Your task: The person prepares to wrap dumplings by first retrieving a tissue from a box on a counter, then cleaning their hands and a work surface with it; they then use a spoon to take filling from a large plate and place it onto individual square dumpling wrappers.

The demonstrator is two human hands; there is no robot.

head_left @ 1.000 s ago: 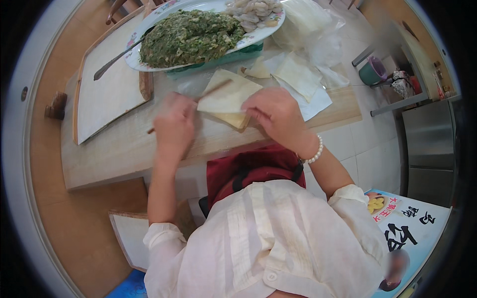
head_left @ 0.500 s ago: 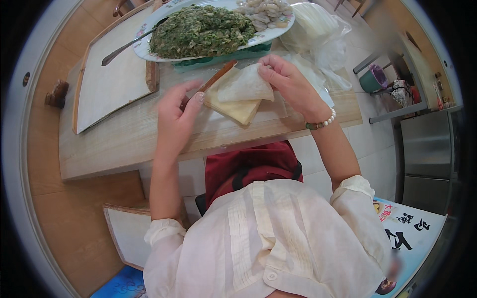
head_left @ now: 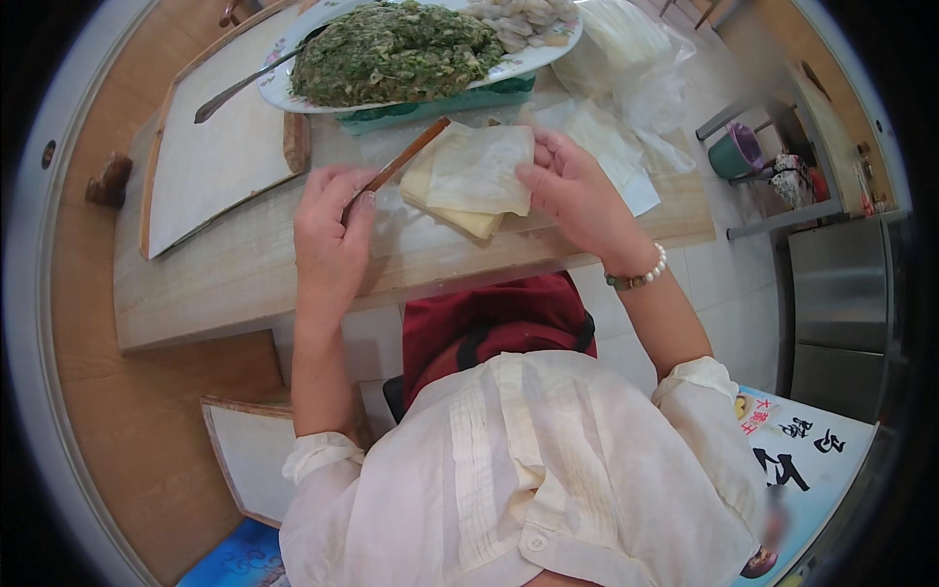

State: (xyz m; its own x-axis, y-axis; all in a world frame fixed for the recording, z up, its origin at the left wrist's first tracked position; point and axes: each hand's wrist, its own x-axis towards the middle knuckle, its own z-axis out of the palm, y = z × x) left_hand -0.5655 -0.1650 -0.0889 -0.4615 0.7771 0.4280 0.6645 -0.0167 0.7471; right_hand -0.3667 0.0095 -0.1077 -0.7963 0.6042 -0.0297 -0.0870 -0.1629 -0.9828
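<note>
My left hand is closed round one end of a thin brown wooden stick, which slants up to the right. Between the thumb and fingers of my right hand is the edge of a thin pale dough wrapper. That wrapper lies over a stack of square yellowish wrappers on the table. Behind them stands a large oval plate holding a mound of chopped green filling and a heap of peeled shrimp. A metal spoon rests in the filling, its handle over the left rim.
The plate sits on a green base. At left on the wooden table lies a wood-framed white tray. Clear plastic bags lie at the back right. Beyond the table is a metal stand with a green bin.
My right hand has moved right and slightly down, and the wrapper now lies flatter over the stack. My left hand has shifted left and slightly down with the stick.
</note>
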